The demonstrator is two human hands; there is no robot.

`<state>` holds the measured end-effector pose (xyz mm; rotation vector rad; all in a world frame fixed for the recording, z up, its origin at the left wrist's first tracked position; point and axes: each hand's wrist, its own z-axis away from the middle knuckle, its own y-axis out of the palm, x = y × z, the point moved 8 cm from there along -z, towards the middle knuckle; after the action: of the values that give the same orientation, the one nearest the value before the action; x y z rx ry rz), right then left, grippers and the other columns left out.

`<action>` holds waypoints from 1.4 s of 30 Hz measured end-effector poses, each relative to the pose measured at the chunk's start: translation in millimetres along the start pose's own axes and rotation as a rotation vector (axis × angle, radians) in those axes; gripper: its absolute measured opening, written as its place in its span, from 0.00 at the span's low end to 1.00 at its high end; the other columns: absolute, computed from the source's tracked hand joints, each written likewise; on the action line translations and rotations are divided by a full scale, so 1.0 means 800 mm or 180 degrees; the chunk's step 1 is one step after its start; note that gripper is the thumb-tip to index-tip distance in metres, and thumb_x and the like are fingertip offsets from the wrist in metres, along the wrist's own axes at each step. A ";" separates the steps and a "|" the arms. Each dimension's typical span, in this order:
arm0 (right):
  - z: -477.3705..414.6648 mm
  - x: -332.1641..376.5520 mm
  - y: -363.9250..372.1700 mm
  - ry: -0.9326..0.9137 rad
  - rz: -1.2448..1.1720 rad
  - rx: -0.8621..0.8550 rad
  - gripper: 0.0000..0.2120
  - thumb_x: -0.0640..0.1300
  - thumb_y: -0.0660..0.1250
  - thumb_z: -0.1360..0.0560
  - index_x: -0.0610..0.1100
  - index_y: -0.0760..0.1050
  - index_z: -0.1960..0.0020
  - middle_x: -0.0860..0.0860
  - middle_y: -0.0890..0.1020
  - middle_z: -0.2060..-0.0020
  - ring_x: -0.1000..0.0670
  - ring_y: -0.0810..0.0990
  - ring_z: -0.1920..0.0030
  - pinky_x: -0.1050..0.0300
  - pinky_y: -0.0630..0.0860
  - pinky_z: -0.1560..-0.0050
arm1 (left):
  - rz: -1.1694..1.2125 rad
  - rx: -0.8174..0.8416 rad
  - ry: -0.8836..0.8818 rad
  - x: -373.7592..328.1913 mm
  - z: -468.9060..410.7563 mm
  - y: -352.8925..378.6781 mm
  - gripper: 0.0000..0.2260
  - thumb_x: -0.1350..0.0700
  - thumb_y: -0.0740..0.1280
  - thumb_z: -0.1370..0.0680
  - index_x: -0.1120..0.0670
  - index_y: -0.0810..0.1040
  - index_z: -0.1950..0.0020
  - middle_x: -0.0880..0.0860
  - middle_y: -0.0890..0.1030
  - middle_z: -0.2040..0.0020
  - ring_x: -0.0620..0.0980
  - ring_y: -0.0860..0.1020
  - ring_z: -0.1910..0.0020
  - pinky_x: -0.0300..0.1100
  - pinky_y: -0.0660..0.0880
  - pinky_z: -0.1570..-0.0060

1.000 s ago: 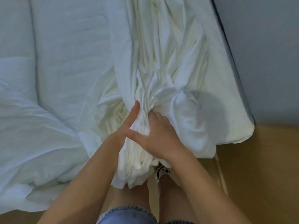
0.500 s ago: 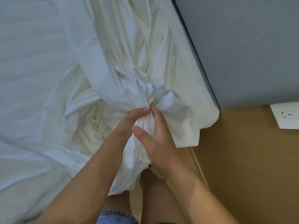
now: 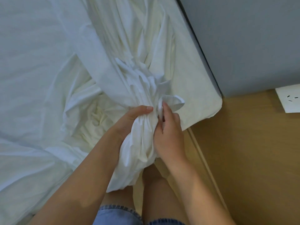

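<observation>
The sheet [image 3: 142, 127] sat bunched into a thick rope at the lower centre of the frame. It lay just inside the corner of the mattress [image 3: 199, 82], and its loose tail hung down towards our knees. Above the bunch, the pleats fanned out towards the top of the frame, drawn tight across the bed.

Our left hand [image 3: 129, 121] was clamped round the bunch from the left with its fingers curled about it. We judged this served to stop the gathered folds from spreading. Our right hand [image 3: 168, 135] closed on the same bunch from the right, and its fingertips pinched a small free flap that stuck up just above them. That looked to us like the end we meant to wind round or tuck in, so the left hand served as the anchor while the right did the fine work.

We worked at the corner because the cloth could drop over the edge there, beside the floor [image 3: 243, 159] at the lower right. A rumpled duvet [image 3: 32, 151] lay at the lower left, apart from the bunch. The grey wall [image 3: 243, 38] ran along the upper right, touching the mattress edge.
</observation>
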<state>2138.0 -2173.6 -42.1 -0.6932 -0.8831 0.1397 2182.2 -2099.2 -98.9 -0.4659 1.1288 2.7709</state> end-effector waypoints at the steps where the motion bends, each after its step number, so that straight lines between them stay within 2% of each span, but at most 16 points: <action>1: -0.001 0.005 0.003 -0.0059 0.0114 0.0089 0.23 0.46 0.56 0.20 0.57 0.58 0.26 0.57 0.64 0.49 0.60 0.70 0.59 0.64 0.70 0.58 | -0.0075 0.0080 -0.0045 0.001 0.002 -0.002 0.11 0.54 0.72 0.38 0.55 0.85 0.58 0.56 0.84 0.61 0.53 0.83 0.62 0.43 0.79 0.63; 4: -0.004 0.017 0.012 -0.0210 0.0346 0.0360 0.27 0.45 0.56 0.20 0.57 0.52 0.24 0.54 0.66 0.42 0.53 0.73 0.50 0.58 0.72 0.50 | -0.0189 0.0137 -0.0127 -0.002 0.012 -0.010 0.15 0.53 0.74 0.38 0.56 0.85 0.54 0.57 0.84 0.58 0.54 0.83 0.59 0.44 0.79 0.62; 7: 0.000 0.022 0.011 -0.0076 -0.0303 0.0437 0.32 0.46 0.59 0.21 0.60 0.46 0.25 0.63 0.68 0.41 0.60 0.73 0.44 0.67 0.70 0.50 | -0.0225 -0.0208 0.0316 -0.019 0.016 -0.019 0.12 0.59 0.74 0.39 0.58 0.84 0.56 0.58 0.84 0.61 0.56 0.83 0.63 0.44 0.79 0.65; 10: -0.008 0.004 -0.003 0.0659 -0.1304 0.0415 0.33 0.50 0.61 0.22 0.62 0.44 0.26 0.59 0.75 0.50 0.58 0.81 0.58 0.61 0.76 0.58 | 0.0151 -0.0501 0.0756 -0.033 0.020 -0.032 0.14 0.62 0.73 0.40 0.61 0.83 0.54 0.59 0.83 0.61 0.57 0.83 0.63 0.47 0.79 0.66; 12: -0.012 -0.002 -0.001 0.1041 -0.1397 0.0712 0.25 0.51 0.59 0.21 0.54 0.57 0.27 0.53 0.77 0.57 0.57 0.79 0.69 0.58 0.74 0.64 | 0.0242 -0.0437 0.0686 -0.032 0.021 -0.037 0.19 0.62 0.73 0.42 0.61 0.81 0.51 0.59 0.83 0.59 0.58 0.83 0.60 0.49 0.79 0.62; 14: -0.014 0.000 0.007 0.1030 -0.0881 0.1008 0.18 0.53 0.59 0.22 0.43 0.73 0.39 0.48 0.78 0.62 0.55 0.77 0.69 0.57 0.73 0.64 | 0.0249 -0.0388 0.0598 -0.028 0.024 -0.040 0.25 0.58 0.74 0.43 0.61 0.80 0.46 0.60 0.82 0.55 0.59 0.82 0.56 0.51 0.79 0.55; 16: -0.017 0.008 0.008 0.0632 -0.0354 0.0880 0.17 0.52 0.63 0.24 0.38 0.77 0.51 0.44 0.78 0.57 0.49 0.77 0.58 0.55 0.74 0.57 | 0.0161 -0.0432 0.0614 -0.028 0.026 -0.045 0.27 0.57 0.75 0.43 0.61 0.79 0.45 0.59 0.83 0.55 0.58 0.82 0.56 0.49 0.79 0.56; 18: -0.015 0.025 -0.004 0.0003 0.0042 0.0395 0.12 0.48 0.67 0.27 0.38 0.75 0.60 0.49 0.74 0.56 0.51 0.71 0.54 0.60 0.68 0.55 | 0.0017 -0.0521 0.0645 -0.029 0.029 -0.051 0.26 0.58 0.75 0.41 0.61 0.79 0.45 0.59 0.83 0.56 0.57 0.82 0.57 0.47 0.79 0.59; 21: -0.003 0.034 -0.011 -0.0364 -0.0224 0.0289 0.15 0.36 0.64 0.30 0.42 0.62 0.71 0.55 0.64 0.74 0.56 0.61 0.71 0.64 0.60 0.70 | -0.0381 -0.0919 0.0708 -0.033 0.037 -0.066 0.26 0.58 0.75 0.40 0.60 0.78 0.42 0.58 0.84 0.52 0.58 0.83 0.53 0.47 0.79 0.59; 24: 0.006 0.011 -0.006 0.0069 -0.0714 0.0509 0.11 0.36 0.65 0.29 0.36 0.66 0.67 0.46 0.66 0.73 0.53 0.64 0.70 0.59 0.62 0.69 | -0.0552 -0.1229 0.0694 -0.032 0.045 -0.082 0.27 0.57 0.75 0.41 0.59 0.78 0.42 0.57 0.84 0.51 0.57 0.83 0.53 0.47 0.79 0.58; 27: 0.024 -0.003 0.020 0.0545 -0.1281 0.1089 0.12 0.52 0.64 0.24 0.43 0.77 0.48 0.46 0.82 0.53 0.59 0.78 0.57 0.68 0.73 0.57 | -0.0452 -0.1172 0.0619 -0.024 0.047 -0.076 0.26 0.58 0.75 0.41 0.61 0.79 0.43 0.59 0.84 0.51 0.59 0.83 0.52 0.47 0.79 0.59; 29: 0.032 -0.001 0.046 0.0603 -0.1415 0.1404 0.24 0.62 0.57 0.24 0.52 0.67 0.32 0.57 0.77 0.39 0.66 0.72 0.42 0.74 0.69 0.47 | -0.0525 -0.1014 0.0644 -0.017 0.044 -0.061 0.22 0.59 0.74 0.39 0.62 0.80 0.47 0.59 0.84 0.53 0.59 0.83 0.52 0.45 0.79 0.59; 31: 0.029 0.002 0.069 0.0663 -0.1623 0.1363 0.32 0.65 0.55 0.26 0.54 0.56 0.25 0.57 0.69 0.31 0.60 0.67 0.32 0.62 0.67 0.34 | -0.0475 -0.0770 0.0744 -0.012 0.041 -0.045 0.15 0.61 0.73 0.37 0.60 0.83 0.51 0.58 0.84 0.54 0.56 0.83 0.54 0.43 0.79 0.60; 34: 0.014 0.009 0.068 0.0560 -0.1843 0.0716 0.15 0.53 0.61 0.22 0.51 0.70 0.37 0.52 0.78 0.42 0.55 0.77 0.41 0.52 0.73 0.37 | -0.0353 -0.0655 0.0759 -0.013 0.041 -0.047 0.11 0.61 0.73 0.35 0.59 0.84 0.54 0.58 0.84 0.56 0.55 0.83 0.56 0.42 0.79 0.61; 37: 0.009 0.003 0.052 0.0521 -0.1763 0.0268 0.05 0.51 0.67 0.24 0.51 0.76 0.52 0.58 0.82 0.60 0.59 0.81 0.56 0.63 0.77 0.54 | -0.0407 -0.0789 0.0649 -0.011 0.044 -0.057 0.15 0.60 0.75 0.37 0.61 0.82 0.52 0.58 0.84 0.58 0.57 0.84 0.58 0.43 0.79 0.62; 42: 0.012 -0.029 0.019 0.0981 -0.1983 -0.0128 0.27 0.66 0.71 0.41 0.46 0.77 0.54 0.53 0.84 0.59 0.52 0.83 0.57 0.56 0.79 0.54 | -0.0425 -0.1010 0.0426 -0.009 0.044 -0.062 0.23 0.57 0.76 0.39 0.60 0.80 0.46 0.59 0.84 0.53 0.59 0.83 0.54 0.50 0.80 0.56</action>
<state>2118.5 -2166.0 -63.1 -0.4342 -0.7681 -0.5296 2191.6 -2039.1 -105.8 -0.7398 0.6486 2.8411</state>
